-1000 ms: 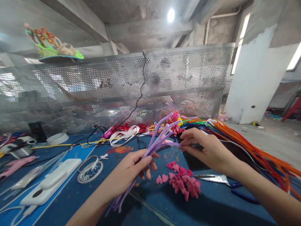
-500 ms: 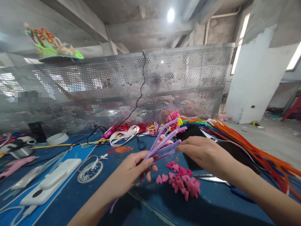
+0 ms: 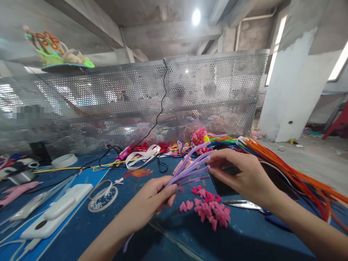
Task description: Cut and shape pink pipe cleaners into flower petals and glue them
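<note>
My left hand point(image 3: 152, 197) is closed around a bundle of purple pipe cleaners point(image 3: 190, 165), which fan up and to the right from its fingers. My right hand point(image 3: 241, 177) pinches the far ends of those purple stems with its fingertips. Both hands hover above the blue table point(image 3: 81, 224). Just below them lies a heap of small pink heart shapes point(image 3: 210, 208). Scissors point(image 3: 244, 205) lie under my right wrist.
A long sheaf of orange and mixed-colour pipe cleaners point(image 3: 288, 170) runs along the right. White ribbon point(image 3: 141, 157), a wire ring point(image 3: 102, 198), a white power bank point(image 3: 57, 214) and a tape roll point(image 3: 64, 160) lie left. A perforated metal screen point(image 3: 136, 101) stands behind the table.
The purple bundle has been drawn down through my left hand, so less of it sticks out below. My right hand has stayed at the stem tips, shifting slightly.
</note>
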A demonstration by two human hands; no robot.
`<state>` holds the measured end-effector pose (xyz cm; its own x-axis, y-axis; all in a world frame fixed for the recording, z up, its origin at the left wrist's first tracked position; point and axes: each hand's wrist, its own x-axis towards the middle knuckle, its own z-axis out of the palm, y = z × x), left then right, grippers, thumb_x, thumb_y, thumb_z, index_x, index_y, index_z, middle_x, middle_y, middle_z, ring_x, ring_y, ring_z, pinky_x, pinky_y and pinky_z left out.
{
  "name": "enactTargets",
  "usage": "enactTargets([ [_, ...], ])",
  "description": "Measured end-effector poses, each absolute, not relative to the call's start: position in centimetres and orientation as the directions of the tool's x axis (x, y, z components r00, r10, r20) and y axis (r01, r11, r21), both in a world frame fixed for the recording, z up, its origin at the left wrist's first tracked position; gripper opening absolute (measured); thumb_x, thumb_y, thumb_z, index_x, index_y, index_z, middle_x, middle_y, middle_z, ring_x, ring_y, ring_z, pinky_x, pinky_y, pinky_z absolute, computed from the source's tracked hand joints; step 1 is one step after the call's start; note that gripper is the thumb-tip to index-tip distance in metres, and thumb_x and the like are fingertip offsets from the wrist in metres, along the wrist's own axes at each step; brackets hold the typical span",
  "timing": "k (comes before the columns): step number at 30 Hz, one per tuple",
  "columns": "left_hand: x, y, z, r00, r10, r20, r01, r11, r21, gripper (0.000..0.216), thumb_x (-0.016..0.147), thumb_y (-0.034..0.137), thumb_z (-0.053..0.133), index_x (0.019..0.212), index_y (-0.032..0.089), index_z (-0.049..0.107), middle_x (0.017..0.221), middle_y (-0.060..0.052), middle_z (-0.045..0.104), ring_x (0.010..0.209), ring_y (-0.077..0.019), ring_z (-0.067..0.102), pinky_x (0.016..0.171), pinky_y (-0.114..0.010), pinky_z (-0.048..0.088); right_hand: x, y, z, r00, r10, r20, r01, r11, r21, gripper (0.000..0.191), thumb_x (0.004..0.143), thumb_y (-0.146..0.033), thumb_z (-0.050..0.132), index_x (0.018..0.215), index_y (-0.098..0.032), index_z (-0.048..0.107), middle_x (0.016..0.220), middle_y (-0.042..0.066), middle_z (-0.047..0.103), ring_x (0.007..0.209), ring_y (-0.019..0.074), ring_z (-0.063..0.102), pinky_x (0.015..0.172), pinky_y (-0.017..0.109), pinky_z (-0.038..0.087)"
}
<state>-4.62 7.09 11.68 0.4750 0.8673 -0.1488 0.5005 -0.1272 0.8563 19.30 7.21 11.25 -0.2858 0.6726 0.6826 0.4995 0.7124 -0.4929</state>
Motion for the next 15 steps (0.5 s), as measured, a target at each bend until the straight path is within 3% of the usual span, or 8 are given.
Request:
enactTargets([
  [4, -4.58, 7.22, 11.94, 0.441, 0.891, -0.11, 0.441, -0.108, 0.891, 0.031, 0.084, 0.042, 0.039, 0.068, 0.016, 0.047, 0.057, 0.005, 0.043, 0.044, -0.0055, 0.03, 0.044, -0.02, 0.024, 19.27, 7.3, 11.3, -0.363, 0.708, 0.606, 0.476, 0.7, -0.532, 0.027, 0.076, -0.027, 0.059, 0.102, -0.019, 0.055, 0.087, 0.002, 0.065, 0.071, 0.0106, 0.06, 0.064, 0.021, 0.051],
  [11, -4.43, 6.9, 11.4, 0.474, 0.858, -0.199, 0.467, -0.053, 0.883, 0.034, 0.084, 0.047, 0.037, 0.078, 0.016, 0.051, 0.056, 0.006, 0.036, 0.047, -0.0067, 0.031, 0.043, -0.019, 0.025, 18.58, 7.53, 10.61, -0.39, 0.612, 0.688, 0.447, 0.779, -0.439, 0.01, 0.082, -0.02, 0.052, 0.089, -0.02, 0.059, 0.083, -0.001, 0.066, 0.07, 0.0081, 0.06, 0.067, 0.019, 0.049],
  [15, -4.31, 6.79, 11.27, 0.484, 0.855, -0.185, 0.51, -0.104, 0.854, 0.035, 0.084, 0.048, 0.037, 0.075, 0.017, 0.05, 0.058, 0.006, 0.035, 0.051, -0.0073, 0.031, 0.046, -0.019, 0.025, 18.53, 7.5, 10.36, -0.311, 0.621, 0.72, 0.398, 0.773, -0.494, 0.026, 0.077, -0.018, 0.057, 0.103, -0.019, 0.052, 0.082, 0.0, 0.067, 0.069, 0.0095, 0.062, 0.065, 0.019, 0.051],
])
